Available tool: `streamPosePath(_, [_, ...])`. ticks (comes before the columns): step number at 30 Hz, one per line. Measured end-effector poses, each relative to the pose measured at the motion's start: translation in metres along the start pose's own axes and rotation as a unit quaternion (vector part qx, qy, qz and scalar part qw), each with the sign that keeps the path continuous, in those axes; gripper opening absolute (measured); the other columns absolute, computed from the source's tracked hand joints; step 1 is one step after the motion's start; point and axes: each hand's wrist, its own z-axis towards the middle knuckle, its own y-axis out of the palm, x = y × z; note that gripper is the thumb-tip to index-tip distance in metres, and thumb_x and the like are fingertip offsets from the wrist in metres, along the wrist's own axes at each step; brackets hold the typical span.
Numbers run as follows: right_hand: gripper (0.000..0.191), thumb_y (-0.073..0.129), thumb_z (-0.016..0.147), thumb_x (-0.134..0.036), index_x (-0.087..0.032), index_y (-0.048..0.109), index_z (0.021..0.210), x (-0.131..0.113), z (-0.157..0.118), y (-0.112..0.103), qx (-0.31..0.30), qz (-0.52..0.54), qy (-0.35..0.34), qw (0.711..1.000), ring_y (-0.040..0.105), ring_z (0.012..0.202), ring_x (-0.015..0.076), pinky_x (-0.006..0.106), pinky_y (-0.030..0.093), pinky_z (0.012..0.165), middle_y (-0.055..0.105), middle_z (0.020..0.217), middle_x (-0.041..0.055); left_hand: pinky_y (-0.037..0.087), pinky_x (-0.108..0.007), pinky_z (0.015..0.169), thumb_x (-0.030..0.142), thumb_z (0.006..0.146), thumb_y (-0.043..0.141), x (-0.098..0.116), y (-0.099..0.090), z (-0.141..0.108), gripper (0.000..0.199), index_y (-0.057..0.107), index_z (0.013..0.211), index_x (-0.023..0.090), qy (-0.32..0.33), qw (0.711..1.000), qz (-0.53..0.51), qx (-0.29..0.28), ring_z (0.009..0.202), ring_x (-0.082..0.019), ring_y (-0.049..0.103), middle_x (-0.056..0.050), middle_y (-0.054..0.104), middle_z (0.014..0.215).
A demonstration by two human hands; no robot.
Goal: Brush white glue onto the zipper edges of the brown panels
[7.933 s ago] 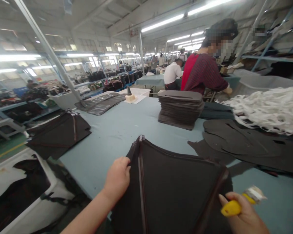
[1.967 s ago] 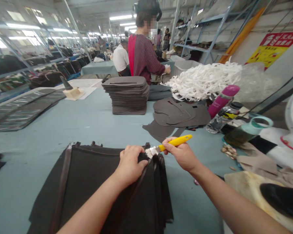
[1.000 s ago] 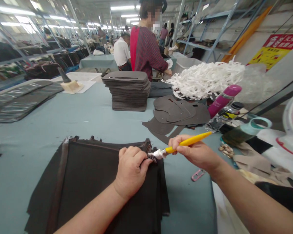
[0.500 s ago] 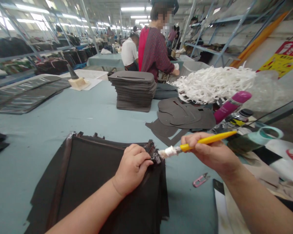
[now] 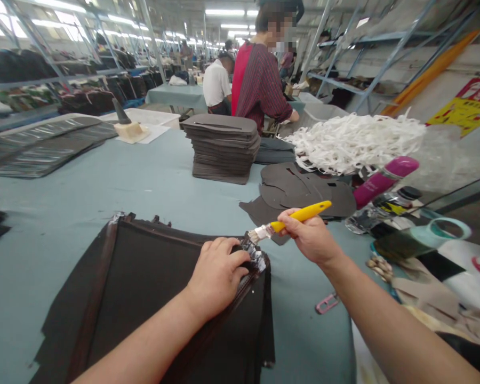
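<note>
A stack of black fabric pieces (image 5: 156,272) with zipper-like strips along the edges lies in front of me on the table. My left hand (image 5: 218,272) rests on its right corner, bent fingers holding the top piece by the edge. White paste coats that corner beside my fingertips, and another white smear marks the far left corner. My right hand (image 5: 306,234) grips a brush (image 5: 304,214) by its yellow handle. The brush's white-coated bristles touch the corner just beyond my left fingers. Pink thread snips (image 5: 327,304) lie on the table below my right wrist.
A tall stack of dark panels (image 5: 224,149) stands mid-table, with loose cutouts (image 5: 304,186) beside it. White strips (image 5: 356,141) are heaped behind. A purple bottle (image 5: 384,181) and a teal-rimmed container (image 5: 424,240) crowd the right. A person in a striped top (image 5: 260,80) works beyond.
The brush has moved left and away from me, from the corner's right side to its far edge. More white paste shows on the corner. My left thumb and index finger have spread apart.
</note>
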Motion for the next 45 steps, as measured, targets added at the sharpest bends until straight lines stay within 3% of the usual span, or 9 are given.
streamPosePath(5, [0.025, 0.065, 0.071, -0.04, -0.015, 0.059, 0.073, -0.002, -0.005, 0.004, -0.079, -0.028, 0.031, 0.996, 0.052, 0.056, 0.0131, 0.026, 0.042, 0.055, 0.057, 0.063, 0.001, 0.036, -0.04, 0.083, 0.019, 0.075, 0.06, -0.001, 0.003, -0.001, 0.018, 0.061, 0.091, 0.028, 0.001, 1.0, 0.001, 0.016, 0.103, -0.023, 0.047, -0.003, 0.056, 0.109])
streamPosePath(8, [0.026, 0.064, 0.071, -0.041, -0.015, 0.059, 0.072, 0.001, -0.002, 0.001, -0.031, -0.061, 0.023, 0.997, 0.052, 0.058, 0.0135, 0.027, 0.042, 0.057, 0.056, 0.063, 0.0009, 0.036, -0.039, 0.083, 0.019, 0.077, 0.059, -0.004, 0.005, -0.001, 0.015, 0.062, 0.089, 0.027, 0.008, 0.999, -0.02, 0.039, 0.101, -0.022, 0.049, -0.003, 0.057, 0.107])
streamPosePath(13, [0.028, 0.069, 0.065, -0.041, -0.017, 0.058, 0.074, 0.004, 0.005, -0.006, 0.046, 0.048, 0.024, 0.997, 0.05, 0.056, 0.0114, 0.025, 0.041, 0.054, 0.055, 0.067, -0.0007, 0.038, -0.035, 0.081, 0.018, 0.082, 0.054, -0.007, 0.009, 0.0, 0.008, 0.06, 0.081, 0.023, 0.003, 0.987, -0.109, 0.121, 0.092, -0.017, 0.053, -0.001, 0.061, 0.093])
streamPosePath(19, [0.027, 0.072, 0.063, -0.04, -0.017, 0.06, 0.071, -0.012, -0.004, 0.007, -0.125, 0.126, 0.08, 0.981, 0.051, 0.059, 0.0133, 0.027, 0.04, 0.057, 0.057, 0.066, 0.0013, 0.04, -0.034, 0.077, 0.015, 0.075, 0.061, -0.004, 0.009, -0.003, 0.013, 0.054, 0.084, 0.02, -0.046, 0.979, -0.105, 0.168, 0.083, -0.017, 0.053, 0.0, 0.06, 0.084])
streamPosePath(24, [0.024, 0.072, 0.061, -0.041, -0.019, 0.063, 0.066, -0.037, -0.01, -0.002, -0.19, 0.076, 0.026, 0.979, 0.05, 0.065, 0.0168, 0.033, 0.04, 0.065, 0.055, 0.066, 0.0025, 0.04, -0.034, 0.075, 0.022, 0.076, 0.062, -0.005, 0.007, -0.001, 0.009, 0.058, 0.085, 0.02, -0.052, 0.991, -0.051, 0.11, 0.082, -0.019, 0.054, -0.001, 0.061, 0.083])
streamPosePath(30, [0.022, 0.072, 0.062, -0.04, -0.021, 0.064, 0.069, -0.036, -0.006, -0.014, -0.13, 0.025, 0.02, 0.991, 0.05, 0.069, 0.0185, 0.034, 0.04, 0.066, 0.057, 0.071, 0.0033, 0.037, -0.032, 0.072, 0.025, 0.079, 0.059, -0.004, 0.003, -0.001, 0.004, 0.061, 0.078, 0.021, -0.024, 0.994, -0.039, 0.095, 0.081, -0.018, 0.054, -0.001, 0.062, 0.079])
streamPosePath(35, [0.02, 0.073, 0.062, -0.038, -0.02, 0.065, 0.067, -0.036, -0.008, -0.013, -0.193, 0.053, 0.029, 0.979, 0.05, 0.067, 0.0175, 0.032, 0.04, 0.065, 0.057, 0.07, 0.0035, 0.034, -0.035, 0.076, 0.025, 0.079, 0.06, -0.006, 0.001, 0.0, 0.004, 0.062, 0.077, 0.023, -0.013, 0.994, -0.038, 0.097, 0.079, -0.017, 0.055, 0.002, 0.063, 0.077])
streamPosePath(39, [0.021, 0.073, 0.062, -0.039, -0.022, 0.064, 0.07, -0.047, -0.014, -0.017, -0.094, 0.11, 0.032, 0.989, 0.051, 0.065, 0.0173, 0.031, 0.041, 0.061, 0.057, 0.071, 0.0029, 0.036, -0.032, 0.074, 0.023, 0.077, 0.062, -0.007, 0.003, 0.002, 0.001, 0.063, 0.077, 0.022, -0.014, 0.993, -0.057, 0.101, 0.079, -0.017, 0.054, 0.0, 0.062, 0.076])
streamPosePath(45, [0.023, 0.074, 0.061, -0.04, -0.02, 0.064, 0.068, -0.036, -0.021, -0.014, -0.081, 0.04, 0.036, 0.995, 0.05, 0.061, 0.0159, 0.03, 0.041, 0.057, 0.057, 0.067, 0.003, 0.039, -0.031, 0.073, 0.022, 0.076, 0.062, -0.01, 0.002, 0.002, 0.002, 0.063, 0.077, 0.021, -0.009, 0.992, -0.075, 0.103, 0.077, -0.017, 0.055, 0.0, 0.062, 0.075])
